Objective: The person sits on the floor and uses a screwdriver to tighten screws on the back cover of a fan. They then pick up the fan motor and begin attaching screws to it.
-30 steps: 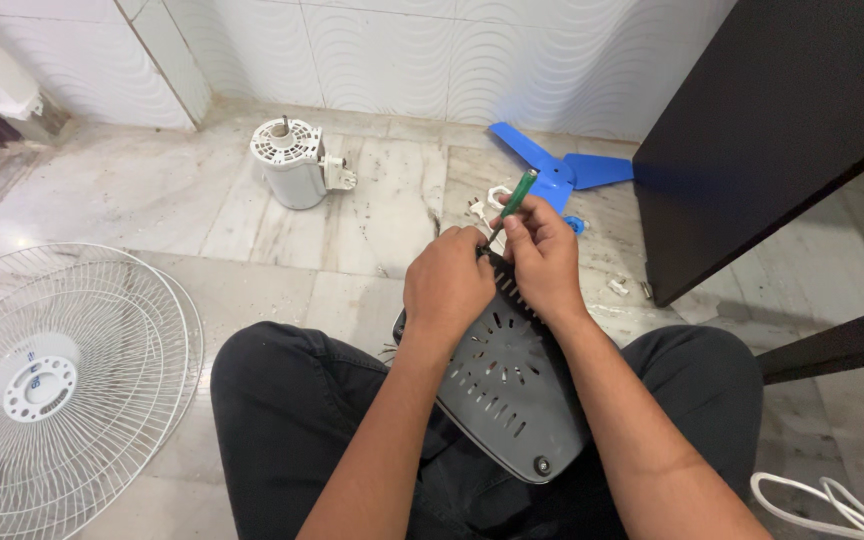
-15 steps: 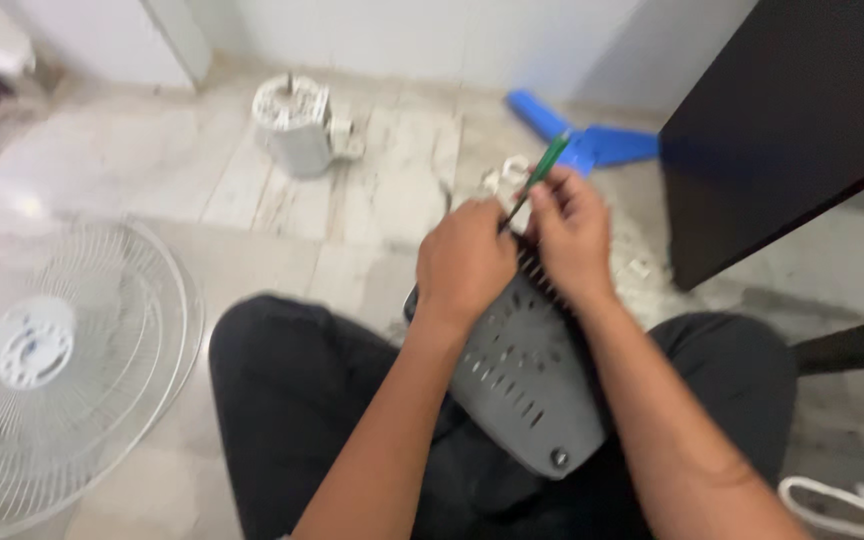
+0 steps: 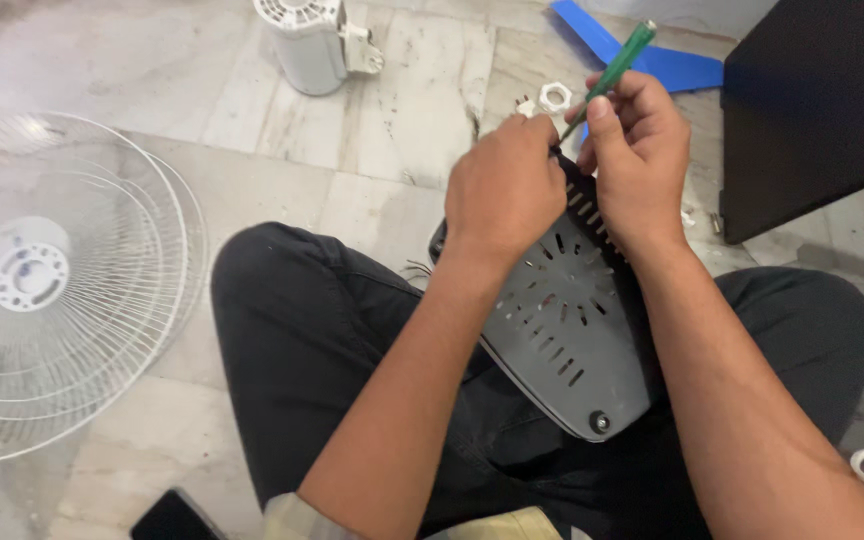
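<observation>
The grey cover [image 3: 562, 340], a slotted plastic plate with a screw near its lower end, lies tilted across the person's lap on dark trousers. The left hand [image 3: 505, 190] is curled over the cover's top edge, gripping it. The right hand [image 3: 637, 160] pinches a green screwdriver [image 3: 614, 68] between thumb and fingers, handle pointing up and away, its tip hidden down between the two hands at the cover's upper edge. On the marble floor [image 3: 252, 170] beyond the hands lie a white nut [image 3: 555, 97] and a blue blade [image 3: 652, 60], partly behind the screwdriver. A white motor [image 3: 312, 40] stands at the top, well apart from the hands. A white fan guard [image 3: 52, 280] lies flat to the left. A dark cabinet [image 3: 812, 100] fills the upper right.
</observation>
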